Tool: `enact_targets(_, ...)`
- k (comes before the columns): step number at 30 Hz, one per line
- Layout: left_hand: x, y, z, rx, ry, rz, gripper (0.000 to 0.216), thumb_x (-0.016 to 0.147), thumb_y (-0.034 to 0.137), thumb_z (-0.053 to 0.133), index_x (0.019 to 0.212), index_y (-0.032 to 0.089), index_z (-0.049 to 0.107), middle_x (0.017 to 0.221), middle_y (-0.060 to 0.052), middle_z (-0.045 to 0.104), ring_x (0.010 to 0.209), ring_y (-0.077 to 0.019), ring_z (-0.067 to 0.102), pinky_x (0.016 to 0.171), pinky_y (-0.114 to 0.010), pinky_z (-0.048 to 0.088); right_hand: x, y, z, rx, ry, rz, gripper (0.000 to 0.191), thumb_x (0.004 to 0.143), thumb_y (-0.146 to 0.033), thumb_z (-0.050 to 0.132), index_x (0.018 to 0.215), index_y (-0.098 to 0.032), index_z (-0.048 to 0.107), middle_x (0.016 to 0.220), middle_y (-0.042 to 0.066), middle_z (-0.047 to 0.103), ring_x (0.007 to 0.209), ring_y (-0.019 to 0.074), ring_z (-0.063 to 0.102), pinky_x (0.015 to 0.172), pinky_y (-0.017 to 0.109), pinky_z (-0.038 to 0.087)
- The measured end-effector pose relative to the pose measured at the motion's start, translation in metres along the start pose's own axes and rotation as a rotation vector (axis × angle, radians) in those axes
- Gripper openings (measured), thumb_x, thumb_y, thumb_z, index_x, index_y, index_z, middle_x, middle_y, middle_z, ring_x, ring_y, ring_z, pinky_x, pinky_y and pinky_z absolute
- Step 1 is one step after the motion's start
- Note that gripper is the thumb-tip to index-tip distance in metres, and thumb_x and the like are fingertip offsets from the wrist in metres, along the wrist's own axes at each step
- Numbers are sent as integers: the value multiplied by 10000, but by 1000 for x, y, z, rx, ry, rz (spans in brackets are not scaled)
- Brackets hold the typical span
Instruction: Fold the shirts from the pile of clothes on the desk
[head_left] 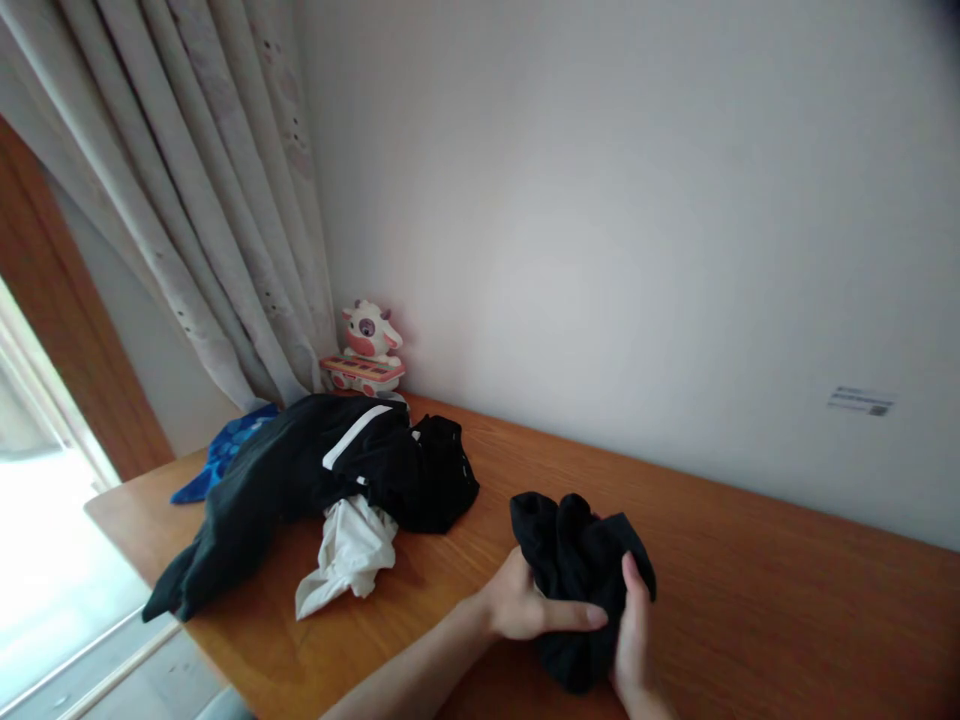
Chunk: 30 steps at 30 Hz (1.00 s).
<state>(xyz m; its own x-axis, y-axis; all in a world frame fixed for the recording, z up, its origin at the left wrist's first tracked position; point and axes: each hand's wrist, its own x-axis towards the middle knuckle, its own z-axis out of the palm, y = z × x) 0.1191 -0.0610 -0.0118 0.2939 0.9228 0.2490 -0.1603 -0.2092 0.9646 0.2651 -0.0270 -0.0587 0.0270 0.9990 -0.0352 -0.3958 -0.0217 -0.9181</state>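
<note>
A bunched black cloth [574, 560], its kind not clear, is held between my two hands just over the wooden table. My left hand [521, 605] grips it from the left, with the thumb laid across its front and the other fingers hidden behind. On the right side my right hand [634, 625] clasps the same cloth, thumb pointing up along its edge. Folds of the fabric stick out above both hands.
Left on the wooden table [750, 600] lies a pile of dark clothing [300, 470], with a white cloth [352, 550] and a blue cloth [232, 450] beside it. A cow-shaped toy keyboard [367, 350] stands in the corner by the curtain [202, 200]. A wall runs along the back.
</note>
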Motion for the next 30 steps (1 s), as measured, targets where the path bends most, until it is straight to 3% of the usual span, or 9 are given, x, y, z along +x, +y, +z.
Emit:
enact_targets(3,0,-11,-3,74,218,-87,427,665,480,873,1004,249,752,1084,-104,772,1030,-319,718,955,-473,573,1,-3,4,107,17,67,809,856,-780,432,1358,-184,647,1146,79,771,1260,305,620,1091,458,473)
enact_targets(6,-4,0,-16,38,389,-94,369,680,528,848,956,309,738,1053,-63,782,1030,-303,725,955,-464,589,2,-4,6,153,8,81,795,855,-775,445,1399,-218,607,1222,76,743,1323,302,569,1095,477,466)
enact_targets(11,-12,83,-57,-55,791,94,575,722,507,836,1197,218,690,1188,-82,754,1158,-321,690,1056,-475,534,7,3,5,141,-66,28,712,863,-751,481,1435,-328,516,1464,63,585,1390,301,487,1065,528,469)
enact_targets(16,-13,185,-126,598,1045,565,614,833,547,726,1325,190,637,1289,-77,704,1320,-299,572,1161,-469,426,14,14,1,-10,-60,13,693,835,-742,548,1339,-267,579,1477,117,551,1301,316,558,977,482,535)
enact_targets(19,-21,219,-172,1200,928,530,675,856,550,680,1408,177,576,1438,-108,598,1429,-343,435,1213,-542,303,13,15,1,-121,-48,2,699,796,-752,595,1256,-228,636,1420,134,591,1195,318,628,915,455,570)
enact_targets(23,-50,194,-204,1709,574,-113,903,781,666,684,1553,297,396,1656,-131,295,1513,-492,160,1137,-771,145,8,8,4,-248,-40,-41,707,750,-773,635,1157,-197,694,1290,143,675,1050,296,691,847,416,594)
enact_targets(26,-82,133,-202,1626,342,-667,1017,721,789,659,1578,355,324,1680,-187,191,1459,-602,185,1005,-857,230,4,5,5,-362,-66,-110,682,758,-791,606,1068,-197,730,1186,131,724,960,274,713,800,382,601)
enact_targets(28,-101,93,-199,1640,298,-669,1075,735,730,700,1610,329,221,1691,-215,83,1450,-623,173,982,-824,308,3,6,5,-404,-92,-146,645,772,-780,603,1035,-207,739,1154,120,737,925,263,718,774,366,603)
enact_targets(30,-114,68,-202,1718,390,-524,820,909,566,589,1609,312,245,1697,-193,81,1485,-557,174,1033,-756,335,2,7,5,-429,-110,-165,610,782,-761,612,1016,-212,742,1114,112,748,902,261,717,752,360,603)
